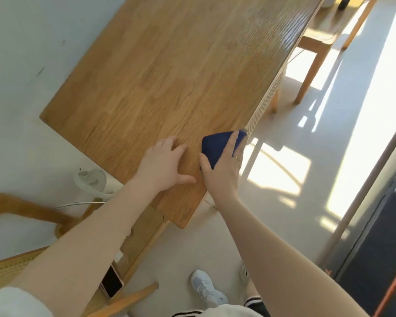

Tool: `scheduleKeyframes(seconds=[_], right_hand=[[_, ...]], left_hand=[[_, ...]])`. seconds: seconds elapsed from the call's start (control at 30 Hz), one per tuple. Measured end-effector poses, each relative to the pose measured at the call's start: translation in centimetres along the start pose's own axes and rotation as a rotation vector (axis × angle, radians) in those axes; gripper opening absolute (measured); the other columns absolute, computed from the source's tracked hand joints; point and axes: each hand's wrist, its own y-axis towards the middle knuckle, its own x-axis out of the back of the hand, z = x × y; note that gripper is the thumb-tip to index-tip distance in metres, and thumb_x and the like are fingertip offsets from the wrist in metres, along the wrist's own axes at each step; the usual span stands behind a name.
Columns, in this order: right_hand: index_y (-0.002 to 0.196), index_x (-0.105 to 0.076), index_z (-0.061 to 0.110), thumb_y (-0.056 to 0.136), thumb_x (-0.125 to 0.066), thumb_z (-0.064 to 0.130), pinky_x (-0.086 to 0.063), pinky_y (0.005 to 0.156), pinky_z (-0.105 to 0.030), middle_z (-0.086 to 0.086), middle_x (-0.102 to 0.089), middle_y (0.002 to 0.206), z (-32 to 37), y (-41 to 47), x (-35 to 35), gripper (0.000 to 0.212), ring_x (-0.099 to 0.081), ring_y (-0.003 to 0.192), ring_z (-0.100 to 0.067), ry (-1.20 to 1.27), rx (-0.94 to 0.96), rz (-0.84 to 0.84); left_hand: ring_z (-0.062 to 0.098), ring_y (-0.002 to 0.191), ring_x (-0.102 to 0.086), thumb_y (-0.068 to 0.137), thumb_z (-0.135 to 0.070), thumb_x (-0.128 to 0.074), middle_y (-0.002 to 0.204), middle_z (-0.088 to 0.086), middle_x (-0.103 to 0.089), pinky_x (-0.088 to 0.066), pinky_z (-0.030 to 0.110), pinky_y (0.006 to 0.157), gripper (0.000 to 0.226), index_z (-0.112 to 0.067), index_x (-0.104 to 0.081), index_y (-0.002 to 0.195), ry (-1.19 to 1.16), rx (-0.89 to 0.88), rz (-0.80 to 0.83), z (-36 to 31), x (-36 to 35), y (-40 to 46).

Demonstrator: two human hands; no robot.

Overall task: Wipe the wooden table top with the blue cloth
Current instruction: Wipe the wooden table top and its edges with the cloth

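Head view, from the left: a wooden chair [21, 216] with a woven cane seat stands at the lower left, and a phone [112, 284] lies just right of that seat. Above the chair, on the floor beside the wall, is a white round appliance [92, 179] with a cord. The wooden desk [169, 65] runs diagonally from its near corner at lower centre up toward the top right, and its top is bare apart from the hands and the cloth. The left hand [162, 165] lies flat on the desk near the near corner, grip released, fingers spread and straight. Just beside it to the right, the right hand [222, 170] presses the blue cloth [215, 147] flat on the desk at its right edge; the fingers lie straight over the cloth with the thumb along its left side, so the grip is not clenched round it. A ring shows on one finger. Below, a white sneaker [206, 289] stands on the pale floor. Farther right, another wooden chair [318, 46] stands off the desk's right edge, and sunlight falls in patches across the floor.
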Motion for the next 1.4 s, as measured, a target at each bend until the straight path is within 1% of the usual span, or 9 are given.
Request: scheduleKeyframes(seconds=[0.17, 0.33, 0.6, 0.77, 0.9, 1.07, 1.2, 1.33, 1.4], right_hand=[[0.146, 0.013, 0.028, 0.094, -0.041, 0.044, -0.01, 0.114, -0.035, 0.002, 0.026, 0.153, -0.1, -1.2, 0.3, 0.077, 0.009, 0.143, -0.019, 0.013, 0.023, 0.069], [0.147, 0.009, 0.022, 0.097, -0.035, 0.043, -0.012, 0.116, -0.044, -0.002, 0.015, 0.156, 0.6, 7.5, 2.9, 0.07, 0.003, 0.143, -0.023, 0.101, -0.008, -0.067], [0.146, 0.013, 0.014, 0.094, -0.045, 0.032, -0.007, 0.118, -0.04, -0.003, 0.011, 0.157, -0.1, 5.0, 2.9, 0.081, 0.007, 0.143, -0.016, 0.214, -0.011, 0.027], [0.147, 0.009, 0.014, 0.094, -0.044, 0.034, -0.012, 0.116, -0.037, -0.003, 0.008, 0.157, 0.8, 12.5, 5.4, 0.078, 0.001, 0.144, -0.02, 0.159, -0.036, -0.079], [0.147, 0.01, 0.014, 0.093, -0.046, 0.035, -0.011, 0.117, -0.038, -0.002, 0.007, 0.157, 1.0, 16.9, 7.5, 0.081, 0.0, 0.144, -0.02, 0.115, -0.066, -0.073], [0.147, 0.011, 0.014, 0.088, -0.049, 0.023, -0.002, 0.117, -0.034, -0.002, 0.018, 0.155, 2.2, 14.4, 6.1, 0.085, 0.012, 0.143, -0.018, 0.068, -0.045, -0.066], [0.147, 0.01, 0.015, 0.089, -0.046, 0.022, -0.008, 0.117, -0.036, -0.001, 0.014, 0.156, 2.8, 20.4, 8.0, 0.082, 0.005, 0.143, -0.019, 0.101, -0.086, -0.132], [0.147, 0.011, 0.018, 0.089, -0.047, 0.029, -0.029, 0.109, -0.046, -0.004, 0.001, 0.157, 3.1, 29.2, 12.5, 0.083, -0.016, 0.14, -0.028, 0.119, -0.152, -0.143], [0.147, 0.011, 0.018, 0.088, -0.048, 0.027, -0.029, 0.11, -0.047, -0.004, 0.001, 0.157, 2.9, 31.3, 13.5, 0.084, -0.016, 0.14, -0.028, 0.108, -0.137, -0.122]], left_hand=[[0.023, 0.146, 0.004, 0.076, -0.051, -0.068, 0.158, 0.006, 0.014, -0.006, 0.037, 0.117, 0.109, -0.018, 0.004, 0.15, 0.146, -0.278, 0.062, -1.9, 1.3, 2.1], [0.018, 0.145, 0.013, 0.066, -0.061, -0.07, 0.155, 0.004, 0.023, 0.002, 0.033, 0.119, 0.127, -0.014, 0.016, 0.147, 0.117, -0.239, 0.087, -2.3, 2.1, 4.6], [0.018, 0.146, 0.007, 0.061, -0.059, -0.074, 0.157, 0.006, 0.015, -0.001, 0.03, 0.119, 0.128, -0.009, 0.003, 0.149, 0.152, -0.375, 0.081, -3.9, 5.3, 9.1], [0.018, 0.145, 0.007, 0.062, -0.059, -0.074, 0.157, 0.007, 0.016, 0.005, 0.021, 0.111, 0.128, -0.008, 0.007, 0.149, 0.27, -0.452, 0.086, -4.6, 8.0, 12.6], [0.017, 0.145, 0.005, 0.064, -0.058, -0.073, 0.157, 0.003, 0.019, -0.001, 0.027, 0.115, 0.129, -0.012, 0.013, 0.148, 0.271, -0.397, 0.057, -5.4, 10.7, 16.1], [0.022, 0.146, -0.001, 0.063, -0.062, -0.071, 0.158, 0.008, 0.01, -0.006, 0.031, 0.116, 0.128, -0.009, 0.007, 0.149, 0.32, -0.43, -0.015, -7.1, 13.0, 21.0], [0.023, 0.146, 0.004, 0.059, -0.068, -0.068, 0.157, 0.011, 0.013, -0.001, 0.034, 0.117, 0.132, -0.008, 0.008, 0.149, 0.317, -0.419, -0.08, -7.6, 13.5, 24.4], [0.02, 0.146, 0.005, 0.045, -0.075, -0.069, 0.157, 0.009, 0.014, -0.002, 0.033, 0.118, 0.146, -0.011, 0.011, 0.149, 0.321, -0.414, 0.007, -7.8, 13.3, 27.3], [0.021, 0.146, 0.006, 0.044, -0.074, -0.071, 0.156, 0.011, 0.017, -0.001, 0.032, 0.118, 0.148, -0.01, 0.013, 0.148, 0.324, -0.425, 0.035, -7.9, 13.4, 28.0]])
